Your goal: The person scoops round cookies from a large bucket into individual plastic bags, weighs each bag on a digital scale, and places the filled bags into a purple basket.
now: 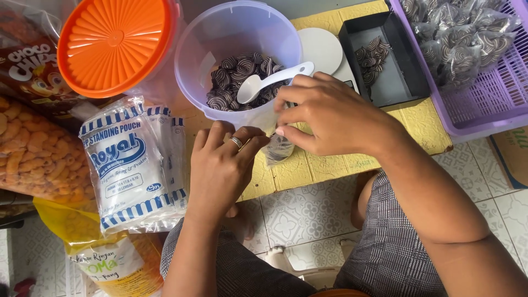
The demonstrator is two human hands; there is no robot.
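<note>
Both hands pinch a small clear pouch [278, 148] of striped snacks at the yellow worktop [330, 165] edge.
Left hand [220, 168] and right hand [324, 118] each grip its top; you should keep it upright (tub [236, 55] just behind).

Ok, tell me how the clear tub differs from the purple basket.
The clear tub is round with smooth solid walls; the purple basket is rectangular with slotted walls. The tub holds loose striped snacks and a white spoon; the basket holds snacks already packed in clear pouches. Both are plastic, open-topped, and hold the same dark-and-white swirled snacks.
</note>
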